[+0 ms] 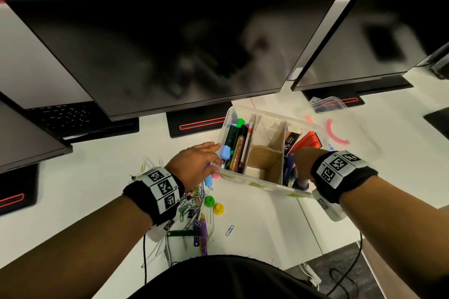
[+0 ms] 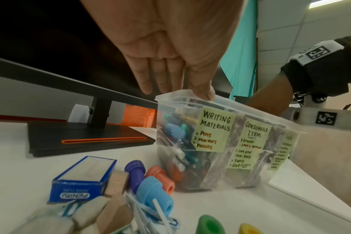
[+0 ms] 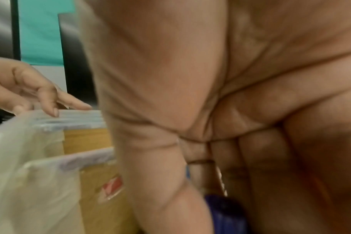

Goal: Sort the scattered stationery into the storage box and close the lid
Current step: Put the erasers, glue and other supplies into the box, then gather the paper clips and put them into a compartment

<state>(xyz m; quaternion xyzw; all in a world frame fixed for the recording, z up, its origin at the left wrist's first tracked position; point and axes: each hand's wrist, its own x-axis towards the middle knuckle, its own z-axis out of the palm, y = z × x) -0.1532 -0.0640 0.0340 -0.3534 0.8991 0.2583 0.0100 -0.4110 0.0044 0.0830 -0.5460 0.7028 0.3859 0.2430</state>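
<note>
A clear storage box (image 1: 252, 181) with cardboard dividers stands open on the white desk. Its left compartment holds several markers (image 1: 237, 145), and its front carries yellow labels (image 2: 215, 129). My left hand (image 1: 206, 155) lies with straight fingers at the box's left end, the thumb touching the rim (image 2: 250, 110). My right hand (image 1: 303, 165) reaches down into the right compartment. Its fingers are curled against the thumb (image 3: 160, 182) round a blue object (image 3: 224, 213) that is mostly hidden. A heap of paper clips (image 1: 192, 204), a purple pen (image 1: 203, 233) and small coloured caps (image 2: 156, 194) lie beside the box.
The clear lid (image 1: 328, 103) lies behind the box at the right, by a monitor base. Dark monitors (image 1: 170, 56) overhang the desk's back. A blue paper-clip carton (image 2: 84, 178), green (image 1: 209, 201) and yellow (image 1: 218, 209) knobs and a loose blue clip (image 1: 229, 230) lie near the front.
</note>
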